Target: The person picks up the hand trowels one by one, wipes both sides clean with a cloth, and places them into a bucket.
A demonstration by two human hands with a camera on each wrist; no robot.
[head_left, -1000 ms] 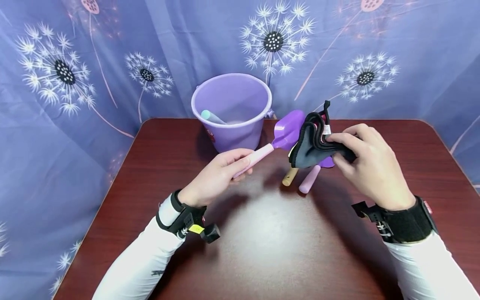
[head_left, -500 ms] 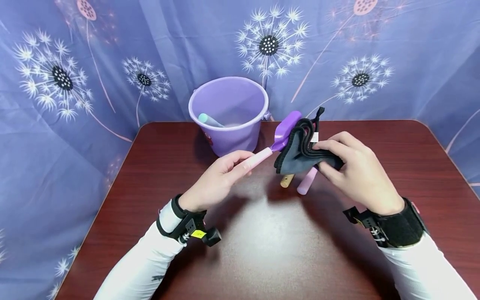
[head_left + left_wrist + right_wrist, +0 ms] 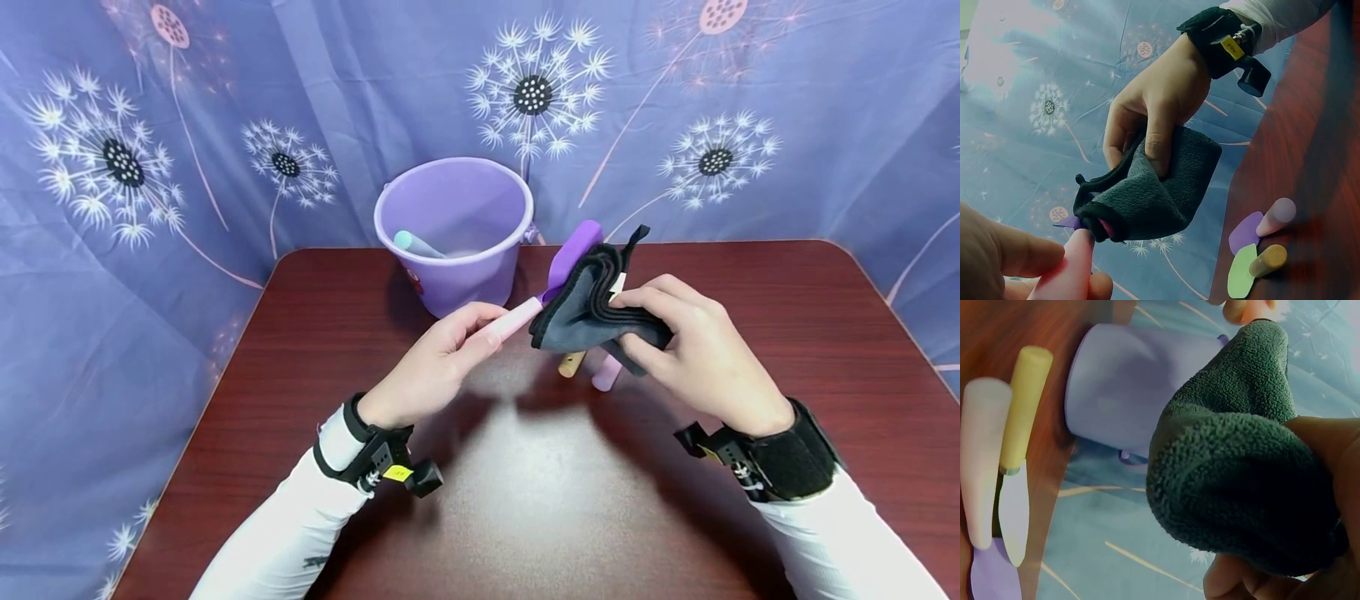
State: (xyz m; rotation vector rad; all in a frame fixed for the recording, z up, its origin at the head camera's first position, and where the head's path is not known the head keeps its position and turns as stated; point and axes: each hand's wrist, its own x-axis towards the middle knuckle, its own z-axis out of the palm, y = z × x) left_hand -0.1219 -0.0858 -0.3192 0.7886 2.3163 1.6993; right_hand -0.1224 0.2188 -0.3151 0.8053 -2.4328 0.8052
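Observation:
My left hand (image 3: 427,367) grips the pink handle of a toy shovel (image 3: 516,320) whose purple blade points up and away. In my right hand (image 3: 693,354) is a folded dark grey cloth (image 3: 570,323) with black edging and a small white tag, pinched between thumb and fingers. The cloth lies over the near side of the blade, close to where it meets the handle. In the left wrist view, the cloth (image 3: 1154,200) covers most of the blade, leaving a purple sliver beside the handle. Fleecy cloth (image 3: 1229,462) fills much of the right wrist view.
A purple bucket (image 3: 467,283) stands at the back of the brown table (image 3: 330,333), with a mint-tipped stick-like thing (image 3: 408,242) inside. Right of it lie a yellow-handled tool (image 3: 572,364) and another pink-handled one (image 3: 606,373). A blue dandelion-print curtain (image 3: 360,83) hangs behind.
My right hand has brought the cloth left and slightly down along the shovel, from the blade's outer side toward the handle. The left hand keeps its grip, nearly still.

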